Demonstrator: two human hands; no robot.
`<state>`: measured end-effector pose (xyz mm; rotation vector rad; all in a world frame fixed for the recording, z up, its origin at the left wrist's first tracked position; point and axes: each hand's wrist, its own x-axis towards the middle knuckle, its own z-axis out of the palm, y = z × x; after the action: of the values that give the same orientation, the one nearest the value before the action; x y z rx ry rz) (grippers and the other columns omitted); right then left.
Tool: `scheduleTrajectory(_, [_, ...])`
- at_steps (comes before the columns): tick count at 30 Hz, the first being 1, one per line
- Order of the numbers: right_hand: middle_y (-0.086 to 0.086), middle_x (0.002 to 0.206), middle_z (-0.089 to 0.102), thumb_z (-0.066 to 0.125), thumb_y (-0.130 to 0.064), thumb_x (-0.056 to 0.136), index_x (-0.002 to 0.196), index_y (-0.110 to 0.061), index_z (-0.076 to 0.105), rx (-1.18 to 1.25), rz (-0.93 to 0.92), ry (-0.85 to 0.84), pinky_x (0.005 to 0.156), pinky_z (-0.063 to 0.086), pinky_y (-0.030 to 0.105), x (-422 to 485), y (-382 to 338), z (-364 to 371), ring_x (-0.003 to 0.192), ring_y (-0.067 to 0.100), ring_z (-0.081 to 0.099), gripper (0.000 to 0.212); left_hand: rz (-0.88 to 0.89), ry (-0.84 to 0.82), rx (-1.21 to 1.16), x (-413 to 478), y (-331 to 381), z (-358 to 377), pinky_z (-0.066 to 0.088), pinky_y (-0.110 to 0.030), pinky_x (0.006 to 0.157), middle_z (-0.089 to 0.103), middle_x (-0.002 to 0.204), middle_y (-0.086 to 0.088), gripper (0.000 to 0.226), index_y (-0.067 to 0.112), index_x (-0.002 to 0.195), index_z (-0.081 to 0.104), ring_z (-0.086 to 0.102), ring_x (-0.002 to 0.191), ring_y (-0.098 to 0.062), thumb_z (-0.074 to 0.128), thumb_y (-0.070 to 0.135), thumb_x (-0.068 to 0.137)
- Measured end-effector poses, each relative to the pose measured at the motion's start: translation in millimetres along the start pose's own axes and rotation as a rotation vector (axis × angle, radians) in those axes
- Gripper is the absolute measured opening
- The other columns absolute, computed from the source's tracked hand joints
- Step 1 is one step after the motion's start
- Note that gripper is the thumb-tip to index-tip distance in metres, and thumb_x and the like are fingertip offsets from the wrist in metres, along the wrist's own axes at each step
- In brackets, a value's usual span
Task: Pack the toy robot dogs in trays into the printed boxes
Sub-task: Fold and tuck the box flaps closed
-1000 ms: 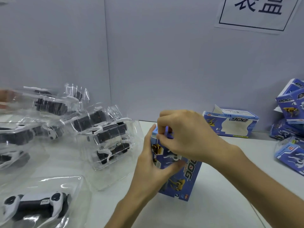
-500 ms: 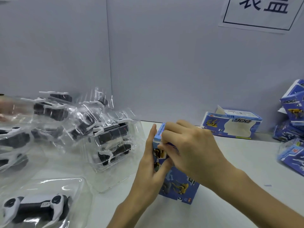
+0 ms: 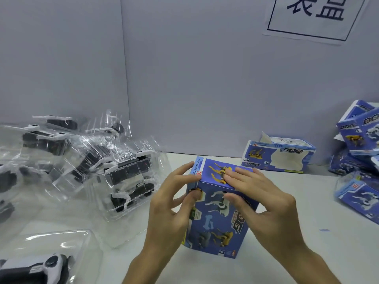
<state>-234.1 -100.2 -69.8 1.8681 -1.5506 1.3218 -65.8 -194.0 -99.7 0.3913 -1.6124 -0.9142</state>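
While it stands upright on the white table [image 3: 307,212], the printed box [image 3: 219,220] sits in the middle of the view, just in front of the person. Its blue front shows yellow, white and grey dogs and the word DOG. Its top flap [image 3: 213,171] lies flat and closed.

The left hand [image 3: 170,210] clasps the box's left edge: the fingers [image 3: 180,168] reach up along the left side to the top corner, and the bent thumb [image 3: 191,198] presses on the front face. The right hand [image 3: 266,206] comes from the other side. Its straight fingers [image 3: 244,175] lie close together, flat on the top flap, while its thumb [image 3: 238,198] rests across the upper front.

Left of the box, near but not touching it, a heap of clear trays [image 3: 114,208] lies tumbled on the table, each with black-and-white toy robot dogs [image 3: 129,171] inside. How many trays are in the heap is hard to tell through the glare. One more tray [image 3: 78,242] lies at the lower left corner, with a white and black dog [image 3: 41,267] in it.

Behind the held box, against the grey wall [image 3: 205,78], a second box [image 3: 279,154] lies on its side with an end flap raised. At the right edge more blue boxes [image 3: 359,136] are piled loosely. A paper sign [image 3: 315,17] with large dark characters hangs high on the wall.
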Motion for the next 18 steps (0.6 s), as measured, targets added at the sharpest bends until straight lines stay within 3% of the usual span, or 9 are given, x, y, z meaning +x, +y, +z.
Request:
scheduleTrajectory(5, [-0.005, 0.121, 0.070, 0.070, -0.027, 0.090, 0.112, -0.014, 0.074, 0.086, -0.031, 0.026, 0.110, 0.044, 0.043, -1.1, 8.3, 7.5, 0.118, 0.008, 0.064, 0.026, -0.143, -0.051, -0.094, 11.9, 3.5, -10.6, 0.044, -0.045, 0.108, 0.045, 0.144, 0.019, 0.022, 0.040, 0.092, 0.073, 0.045, 0.137, -0.009, 0.077, 0.035, 0.071])
scheduleTrajectory(6, [-0.006, 0.122, 0.069, 0.070, -0.027, 0.090, 0.114, -0.015, 0.072, 0.108, -0.028, 0.015, 0.111, 0.042, 0.043, -1.2, 7.6, 6.8, 0.120, 0.006, 0.063, 0.027, -0.194, -0.099, -0.143, 14.7, 5.2, -12.7, 0.041, -0.048, 0.111, 0.042, 0.149, 0.021, 0.029, 0.040, 0.096, 0.073, 0.045, 0.138, -0.008, 0.079, 0.037, 0.068])
scheduleTrajectory(8, [-0.011, 0.124, 0.067, 0.068, -0.025, 0.092, 0.118, -0.020, 0.068, 0.165, 0.014, -0.015, 0.113, 0.039, 0.045, -2.0, 5.6, 0.7, 0.124, 0.001, 0.058, 0.026, -0.317, -0.212, -0.242, 17.6, 10.1, -13.9, 0.043, -0.053, 0.109, 0.041, 0.152, 0.020, 0.061, 0.048, 0.123, 0.063, 0.050, 0.134, -0.010, 0.085, 0.038, 0.067])
scheduleTrajectory(9, [-0.015, 0.126, 0.066, 0.065, -0.027, 0.093, 0.118, -0.025, 0.068, 0.220, 0.074, -0.031, 0.113, 0.039, 0.044, -3.2, 3.4, -4.0, 0.128, -0.001, 0.055, 0.025, -0.371, -0.253, -0.263, 17.1, 12.2, -13.5, 0.046, -0.053, 0.106, 0.046, 0.149, 0.017, 0.078, 0.052, 0.135, 0.051, 0.054, 0.130, -0.011, 0.086, 0.038, 0.066])
scheduleTrajectory(11, [-0.021, 0.134, 0.062, 0.059, -0.039, 0.094, 0.116, -0.036, 0.073, 0.431, 0.298, -0.072, 0.110, 0.045, 0.038, -7.0, -3.8, -16.7, 0.135, -0.001, 0.047, 0.027, -0.372, -0.276, -0.173, 13.3, 19.5, -9.9, 0.049, -0.049, 0.103, 0.059, 0.137, 0.016, 0.090, 0.050, 0.142, 0.042, 0.056, 0.126, -0.008, 0.086, 0.039, 0.064])
scheduleTrajectory(13, [-0.022, 0.140, 0.056, 0.063, -0.054, 0.089, 0.105, -0.037, 0.076, 0.687, 0.598, -0.031, 0.094, 0.053, 0.033, -11.1, -12.4, -33.1, 0.131, 0.000, 0.051, 0.027, -0.222, -0.267, -0.015, 7.2, 31.8, -2.8, 0.051, -0.034, 0.100, 0.062, 0.129, 0.014, 0.089, 0.044, 0.141, 0.046, 0.055, 0.125, -0.006, 0.086, 0.039, 0.061])
scheduleTrajectory(15, [-0.012, 0.129, 0.064, 0.071, -0.063, 0.077, 0.099, -0.028, 0.066, 0.803, 0.899, 0.057, 0.082, 0.053, 0.034, -17.9, -9.5, -51.8, 0.106, 0.008, 0.067, 0.041, 0.076, -0.312, 0.141, -2.4, 43.5, 12.3, 0.048, -0.018, 0.096, 0.058, 0.130, 0.008, 0.082, 0.031, 0.140, 0.049, 0.055, 0.124, -0.010, 0.084, 0.031, 0.065])
scheduleTrajectory(16, [-0.006, 0.119, 0.068, 0.070, -0.065, 0.073, 0.099, -0.024, 0.061, 0.822, 1.040, 0.053, 0.077, 0.054, 0.037, -21.9, -4.9, -62.7, 0.095, 0.016, 0.070, 0.049, 0.240, -0.352, 0.255, -9.4, 46.7, 22.4, 0.047, -0.017, 0.096, 0.054, 0.132, 0.006, 0.079, 0.029, 0.138, 0.049, 0.055, 0.122, -0.013, 0.081, 0.030, 0.065])
scheduleTrajectory(18, [0.000, 0.113, 0.073, 0.062, -0.064, 0.073, 0.109, -0.022, 0.064, 0.835, 1.250, -0.075, 0.073, 0.059, 0.045, -31.1, 4.2, -87.0, 0.093, 0.028, 0.073, 0.055, 0.468, -0.412, 0.441, -24.2, 50.5, 43.1, 0.053, -0.027, 0.095, 0.047, 0.133, 0.006, 0.085, 0.028, 0.134, 0.047, 0.052, 0.121, -0.014, 0.085, 0.031, 0.058])
